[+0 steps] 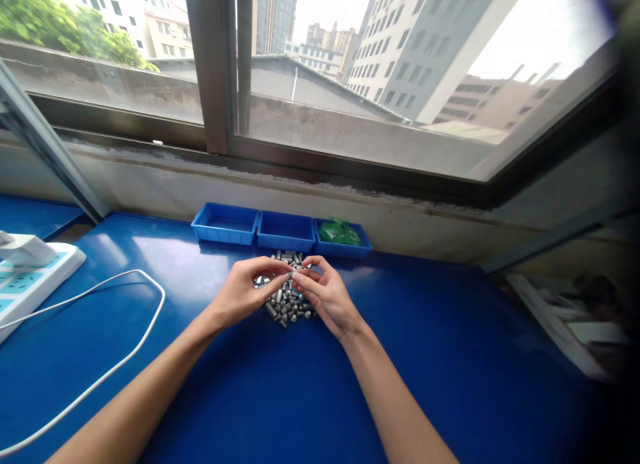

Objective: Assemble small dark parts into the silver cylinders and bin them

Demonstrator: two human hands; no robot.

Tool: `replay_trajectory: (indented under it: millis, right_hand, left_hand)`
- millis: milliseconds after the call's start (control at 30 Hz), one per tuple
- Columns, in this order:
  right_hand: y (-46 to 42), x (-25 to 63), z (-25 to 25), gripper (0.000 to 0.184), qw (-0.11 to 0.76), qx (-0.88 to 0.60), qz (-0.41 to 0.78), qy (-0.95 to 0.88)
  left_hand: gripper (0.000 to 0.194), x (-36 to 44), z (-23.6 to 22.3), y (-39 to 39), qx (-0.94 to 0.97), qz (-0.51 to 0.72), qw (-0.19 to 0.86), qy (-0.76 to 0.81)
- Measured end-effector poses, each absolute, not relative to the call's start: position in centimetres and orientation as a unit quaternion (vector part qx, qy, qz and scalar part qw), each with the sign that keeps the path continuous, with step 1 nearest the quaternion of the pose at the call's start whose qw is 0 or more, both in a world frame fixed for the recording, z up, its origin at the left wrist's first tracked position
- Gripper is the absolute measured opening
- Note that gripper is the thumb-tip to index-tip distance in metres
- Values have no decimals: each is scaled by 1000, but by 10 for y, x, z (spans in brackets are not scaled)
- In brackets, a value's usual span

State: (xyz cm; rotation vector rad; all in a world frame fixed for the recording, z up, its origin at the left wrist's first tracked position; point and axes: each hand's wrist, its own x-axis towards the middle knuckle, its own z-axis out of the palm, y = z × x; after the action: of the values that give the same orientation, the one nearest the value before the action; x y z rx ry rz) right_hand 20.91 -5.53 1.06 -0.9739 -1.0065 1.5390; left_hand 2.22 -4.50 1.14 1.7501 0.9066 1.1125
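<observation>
Over a heap of small silvery metal cylinders (286, 307) on the blue tabletop, the fingertips of my two hands meet. My left hand (243, 292) has its thumb and forefinger pinched at the meeting point, with the other fingers curved behind. From the other side, my right hand (330, 296) pinches at the same spot. A small metal piece (292, 275) shows between the fingertips, mostly covered by them; its exact kind cannot be made out. Part of the heap is hidden behind both hands.
Behind the heap, three blue bins stand in a row: the left bin (225, 235), the middle bin (286, 241) and the right bin (345, 251), which contains green packets (340, 233). At left lie a white power strip (65, 267) and a looping white cable (150, 331). A window (350, 161) rises behind.
</observation>
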Motion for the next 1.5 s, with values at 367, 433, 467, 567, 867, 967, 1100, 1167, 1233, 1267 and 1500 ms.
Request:
replay_trajectory:
  millis: [367,433,467,567,867,967,1100,1167,1233,1267,1500]
  right_hand:
    - [-57,202,13,31,513,-394,623,-441]
    - [-57,202,13,28,508,-392,623,-447]
    - [-56,203,12,27,505,-394,622,-451]
    - [-55,204,9,26,502,-413,592,-477]
    - [-56,212,-4,12,396,-550,169,-716]
    - [-54,212,-5,18,353,-539,157,-749]
    - [-44,207,1,17,310,-534,129,-776]
    - [-38,204,7,17,289,-533,129,-785]
    - [-34,200,11,17,270,-528,145,-792]
    - [-32,199,12,17,263,-527,155,-793]
    - [-34,196,8,8,305,-543,192,-758]
  left_hand:
    - [34,9,1,-28,545,518,490,442]
    - [34,3,-1,-18,508,566,464,454]
    - [35,-1,-2,-13,488,593,449,456]
    - [43,-9,-6,1,437,649,409,469]
    - [49,-8,-11,0,480,641,388,457]
    - [34,-5,-14,-4,550,607,347,456]
    - [20,-2,-19,-7,633,563,276,455]
    - [17,0,-19,-8,649,563,240,453]
    - [18,0,-18,-10,671,555,214,443]
    - [19,0,-17,-11,688,544,207,433]
    - [22,-6,-16,-15,726,503,214,417]
